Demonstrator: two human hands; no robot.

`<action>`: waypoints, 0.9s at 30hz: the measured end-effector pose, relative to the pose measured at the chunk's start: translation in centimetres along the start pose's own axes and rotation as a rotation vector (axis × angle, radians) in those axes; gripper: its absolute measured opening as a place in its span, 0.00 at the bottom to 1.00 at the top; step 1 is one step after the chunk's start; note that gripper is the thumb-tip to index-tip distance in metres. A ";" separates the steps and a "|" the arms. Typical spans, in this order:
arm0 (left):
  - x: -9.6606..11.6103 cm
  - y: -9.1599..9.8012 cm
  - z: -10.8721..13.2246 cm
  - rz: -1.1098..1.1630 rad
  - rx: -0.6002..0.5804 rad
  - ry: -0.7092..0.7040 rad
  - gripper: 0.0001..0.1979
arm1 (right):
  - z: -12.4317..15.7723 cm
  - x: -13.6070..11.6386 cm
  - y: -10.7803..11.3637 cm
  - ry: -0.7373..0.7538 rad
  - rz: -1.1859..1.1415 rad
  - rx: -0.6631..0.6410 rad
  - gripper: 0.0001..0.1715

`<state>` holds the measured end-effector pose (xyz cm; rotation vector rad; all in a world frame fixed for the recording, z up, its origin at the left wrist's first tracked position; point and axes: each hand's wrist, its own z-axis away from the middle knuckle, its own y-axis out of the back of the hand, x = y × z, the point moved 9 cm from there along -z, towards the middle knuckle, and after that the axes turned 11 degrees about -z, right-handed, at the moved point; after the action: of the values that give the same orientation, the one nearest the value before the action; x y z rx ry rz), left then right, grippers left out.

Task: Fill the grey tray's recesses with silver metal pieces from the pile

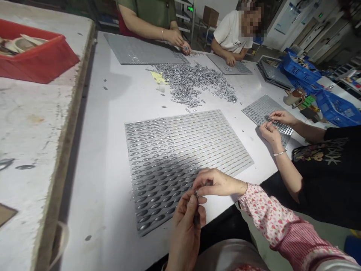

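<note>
My left hand point(186, 227) is closed, thumb up, by the near edge of a grey board point(194, 139). What its curled fingers hold is mostly hidden; only a small dark bit shows near the thumb tip. My right hand point(218, 183) comes in from the right, in a patterned sleeve, and pinches right at the left fingertips. Anything in that pinch is too small to name. Rows of shiny pointed-oval metal pieces point(154, 199) cover the board's left and near part. Toward the right and far side the board shows thin ridged lines instead.
A heap of loose oval pieces point(191, 84) lies beyond the board, with a yellow paper point(158, 77) beside it. Three co-workers handle boards around the table, one close on my right. A red bin point(42, 56) stands left; blue crates point(338, 107) stand right.
</note>
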<state>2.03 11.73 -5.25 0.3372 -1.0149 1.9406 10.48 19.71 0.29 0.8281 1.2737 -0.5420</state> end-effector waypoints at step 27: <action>-0.6 0.9 1.6 0.334 0.262 0.320 0.13 | -2.9 1.8 3.4 -0.003 -0.195 0.413 0.14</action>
<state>1.43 9.92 -5.10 -0.0066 -0.6373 2.3438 11.73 24.19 -0.82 1.0475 1.2658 -0.9850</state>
